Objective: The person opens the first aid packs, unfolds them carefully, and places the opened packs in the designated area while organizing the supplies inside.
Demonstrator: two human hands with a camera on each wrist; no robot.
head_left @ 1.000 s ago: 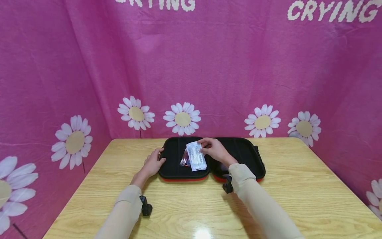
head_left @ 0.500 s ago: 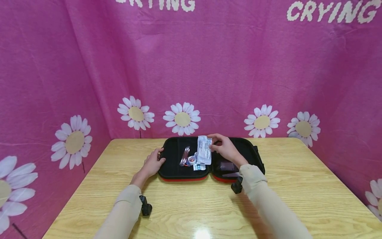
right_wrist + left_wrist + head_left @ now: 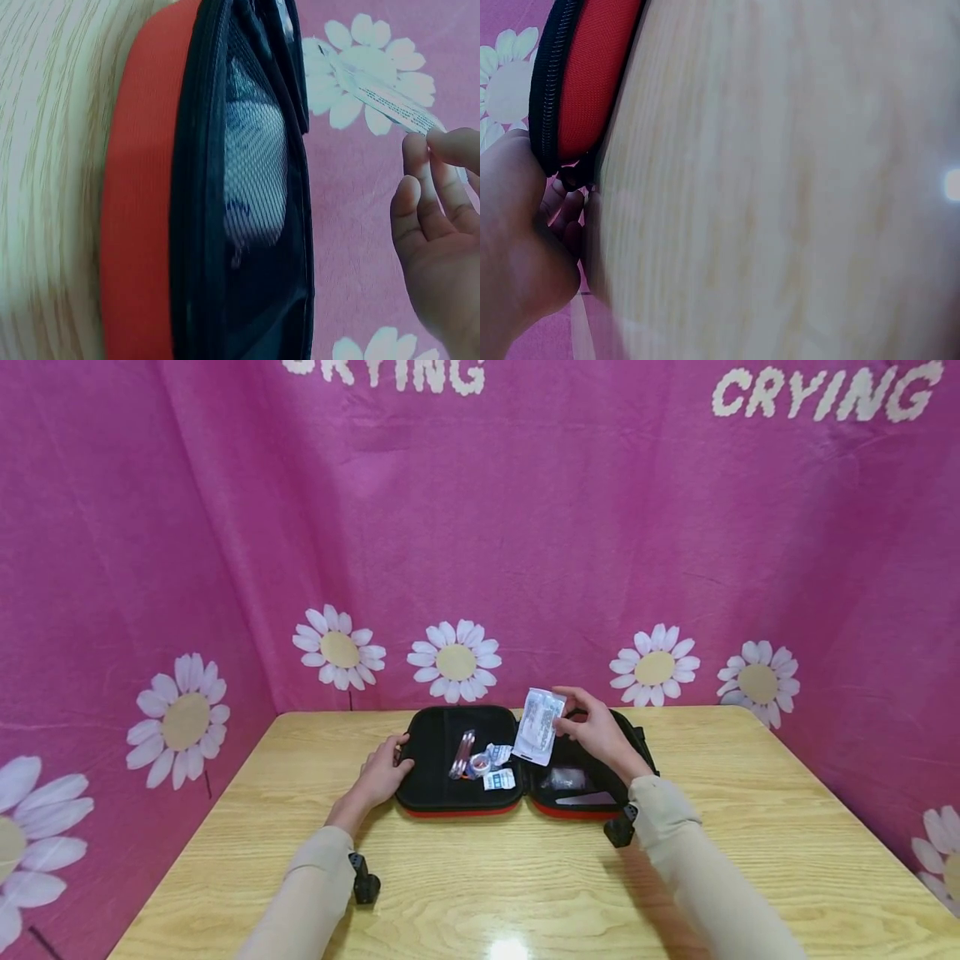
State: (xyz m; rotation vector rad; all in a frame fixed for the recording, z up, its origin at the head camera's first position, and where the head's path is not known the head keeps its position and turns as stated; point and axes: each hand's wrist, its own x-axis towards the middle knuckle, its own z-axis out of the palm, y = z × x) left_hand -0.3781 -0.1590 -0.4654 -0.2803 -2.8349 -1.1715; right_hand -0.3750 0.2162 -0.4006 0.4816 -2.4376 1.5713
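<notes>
Packet: white, printed, held up and tilted at the case's middle, where the two halves meet in the head view [image 3: 539, 725].
Right hand: thumb and fingers pinch the packet's edge, in front of the right half [image 3: 596, 731].
Left hand: thumb and bent fingers grip the case's left edge, near the zip end [image 3: 382, 771].
Case: lies open on the tabletop [image 3: 480, 877], black inside, red outside [image 3: 426, 760].
Left half: slim tubes [image 3: 462, 754] lie beside a tape roll [image 3: 478, 765]; two small sachets [image 3: 499, 780] lie just right of it.
Right half: a mesh pocket [image 3: 255, 172] covers a pale item, its kind unclear.
Backdrop: pink curtain with white daisies [image 3: 525, 527].
</notes>
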